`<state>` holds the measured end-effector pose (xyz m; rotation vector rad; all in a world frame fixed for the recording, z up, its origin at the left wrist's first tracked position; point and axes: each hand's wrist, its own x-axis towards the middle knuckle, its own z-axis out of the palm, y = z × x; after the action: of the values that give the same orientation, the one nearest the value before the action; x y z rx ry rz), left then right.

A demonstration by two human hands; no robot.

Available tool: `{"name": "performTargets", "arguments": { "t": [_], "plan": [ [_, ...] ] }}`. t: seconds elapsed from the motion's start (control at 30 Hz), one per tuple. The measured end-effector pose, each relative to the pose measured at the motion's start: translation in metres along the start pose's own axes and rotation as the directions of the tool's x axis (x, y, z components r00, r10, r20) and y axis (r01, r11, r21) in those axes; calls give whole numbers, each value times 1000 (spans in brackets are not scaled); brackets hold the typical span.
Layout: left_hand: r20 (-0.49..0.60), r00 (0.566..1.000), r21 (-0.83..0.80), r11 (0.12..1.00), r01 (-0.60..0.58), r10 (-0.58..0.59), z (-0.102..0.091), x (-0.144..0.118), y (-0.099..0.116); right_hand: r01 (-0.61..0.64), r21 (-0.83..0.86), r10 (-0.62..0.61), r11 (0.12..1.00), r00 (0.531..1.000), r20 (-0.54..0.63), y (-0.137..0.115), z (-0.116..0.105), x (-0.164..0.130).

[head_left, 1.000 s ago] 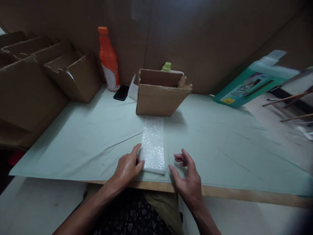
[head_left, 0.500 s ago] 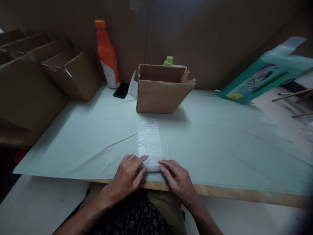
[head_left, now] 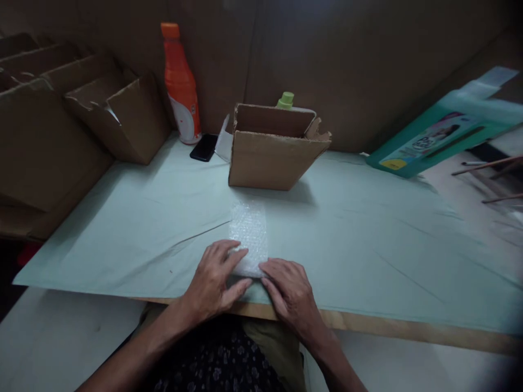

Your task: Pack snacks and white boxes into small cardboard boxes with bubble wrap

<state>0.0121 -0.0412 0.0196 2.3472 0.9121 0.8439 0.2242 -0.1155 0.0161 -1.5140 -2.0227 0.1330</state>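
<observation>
In the lower middle of the frame the left hand (head_left: 214,280) and the right hand (head_left: 288,291) lie side by side on the near end of a strip of bubble wrap (head_left: 249,231). Both hands press on it with the fingers bent over the rolled near edge; they grasp this edge, though how tightly I cannot tell. The strip lies flat on the pale green sheet (head_left: 368,239) that covers the table, and it runs from the hands up toward the centre of the frame. Its far end stops just before an open cardboard box (head_left: 269,158), which stands right in the line of the strip. Behind this box, a green bottle cap (head_left: 285,100) shows over its rim. To the left of the box a black phone (head_left: 203,147) lies flat, and beside it, in the upper left, an orange bottle (head_left: 180,84) stands upright against the brown wall. Further left, several empty cardboard cartons (head_left: 110,111) are stacked along the edge of the table. In the upper right, a teal package (head_left: 441,136) lies tilted, well apart from the hands. The wooden table edge (head_left: 408,326) shows in the lower right.
</observation>
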Motion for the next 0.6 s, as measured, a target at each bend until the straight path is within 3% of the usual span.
{"name": "performTargets", "arguments": {
  "t": [0.07, 0.13, 0.27, 0.37, 0.47, 0.6],
  "plan": [
    [85, 996, -65, 997, -32, 38, -4, -7, 5, -55, 92, 49, 994, 997, 66, -2, -5, 0],
    [102, 995, -97, 995, 29, -19, -3, -10, 5, -89, 120, 82, 989, 995, 63, -3, -8, -1],
    [43, 986, 30, 986, 162, -163, 9, 3, -7, -39, -24, 37, 999, 996, -87, -3, -4, -2],
    [2, 984, 105, 978, 178, -180, 13, 14, -15, 45, -109, -46, 993, 999, -9, -4, 2, 1],
    [-18, 995, 19, 995, 95, -95, 6, 9, -12, 53, -100, -52, 994, 999, 13, -5, 4, 4],
    [92, 992, -152, 984, 96, -83, -6, -11, -1, -64, 88, 63, 994, 998, 24, -8, -2, 0]
  ]
}}
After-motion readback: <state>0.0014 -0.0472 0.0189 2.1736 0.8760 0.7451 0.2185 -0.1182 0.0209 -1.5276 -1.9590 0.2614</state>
